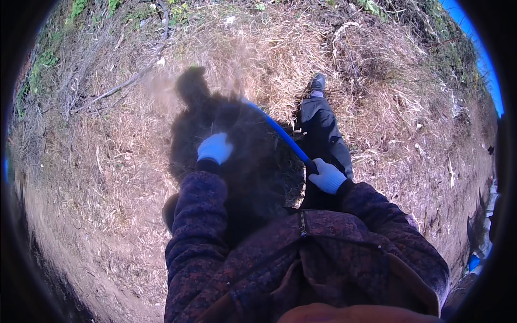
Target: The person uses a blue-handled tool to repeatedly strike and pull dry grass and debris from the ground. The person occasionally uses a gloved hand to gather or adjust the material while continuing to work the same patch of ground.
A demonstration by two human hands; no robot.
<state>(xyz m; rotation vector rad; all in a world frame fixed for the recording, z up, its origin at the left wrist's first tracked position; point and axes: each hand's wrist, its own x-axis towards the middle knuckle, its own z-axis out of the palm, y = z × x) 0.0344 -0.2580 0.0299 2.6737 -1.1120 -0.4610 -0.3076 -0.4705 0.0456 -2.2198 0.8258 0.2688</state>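
Observation:
My right hand [328,176], in a white knit glove, is closed around the black grip of a long tool with a blue handle [282,133]. The handle slants up and to the left over my shadow, and its far end lies in dust and dry grass, so the tool's head cannot be made out. My left hand [215,148], also in a white glove, is over the shaded ground to the left of the handle. Its fingers face away from the camera, and whether they hold anything cannot be told.
Dry cut grass [258,52] covers the ground. One of my legs [323,125] reaches forward on the right, ending in a dark shoe [318,82]. A thin bare branch [121,86] lies at the upper left. Green plants [44,60] grow along the far left edge.

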